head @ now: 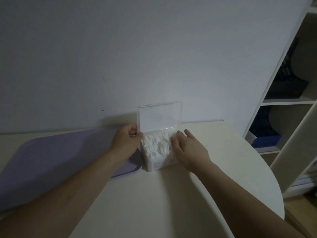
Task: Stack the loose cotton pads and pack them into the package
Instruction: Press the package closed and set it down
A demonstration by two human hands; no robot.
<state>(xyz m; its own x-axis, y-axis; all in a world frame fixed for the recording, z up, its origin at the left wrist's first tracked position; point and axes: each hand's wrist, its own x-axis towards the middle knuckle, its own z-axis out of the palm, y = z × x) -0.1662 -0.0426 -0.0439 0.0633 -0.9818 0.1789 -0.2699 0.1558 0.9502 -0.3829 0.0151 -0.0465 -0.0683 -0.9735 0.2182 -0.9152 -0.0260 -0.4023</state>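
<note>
Head view: my left hand grips the open package with curled fingers, my right hand presses cotton pads down beneath straight fingers; the ruffled pads could spring up, blocking the lid.

My left hand and right hand are bare; my forearms, uncovered too, reach down to the edge of view.
</note>
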